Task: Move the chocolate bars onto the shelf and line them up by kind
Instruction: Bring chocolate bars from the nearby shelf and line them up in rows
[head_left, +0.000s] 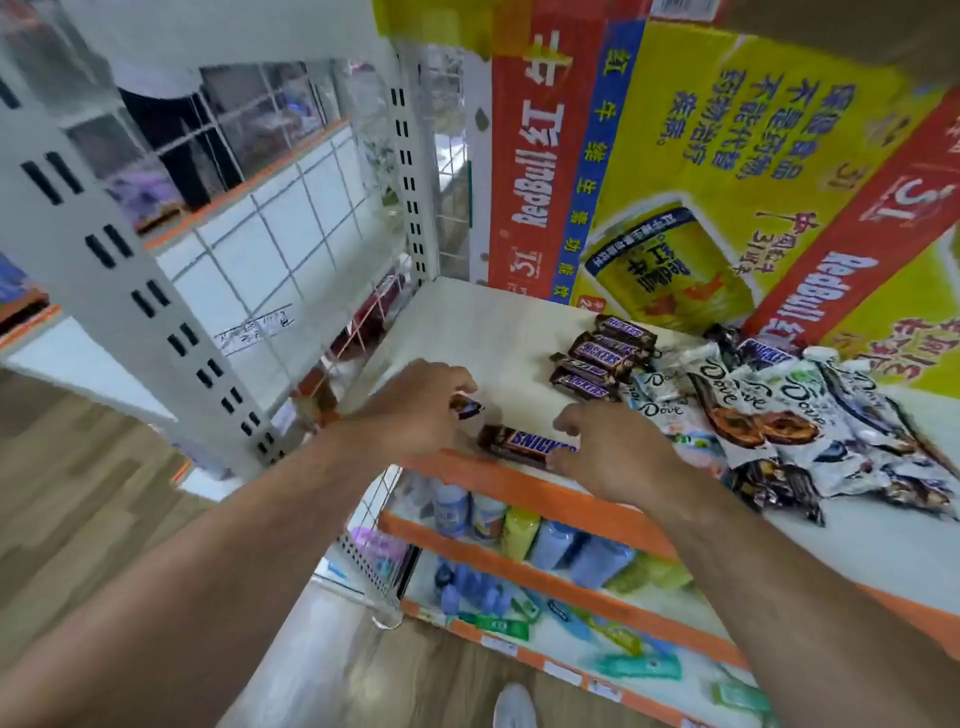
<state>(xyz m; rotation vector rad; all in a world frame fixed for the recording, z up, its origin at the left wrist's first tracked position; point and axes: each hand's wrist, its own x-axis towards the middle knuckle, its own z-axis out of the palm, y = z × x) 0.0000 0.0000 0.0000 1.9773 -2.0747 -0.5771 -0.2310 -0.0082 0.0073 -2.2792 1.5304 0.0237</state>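
On the white shelf (467, 332) my left hand (415, 410) pinches the end of a small Snickers bar (470, 407), mostly hidden under my fingers. My right hand (608, 447) grips the right end of another Snickers bar (524, 441) lying along the front edge. Further back, several Snickers bars (597, 364) lie side by side. To their right sprawls a loose heap of white and brown Dove bars (769, 410), with one more Snickers wrapper (766, 353) at the back of the heap.
A large Red Bull carton (727, 171) stands at the back of the shelf. The orange shelf lip (519, 488) runs along the front. Lower shelves hold bottles (519, 525) and tubes. A white slotted upright (130, 270) and wire grid stand at left.
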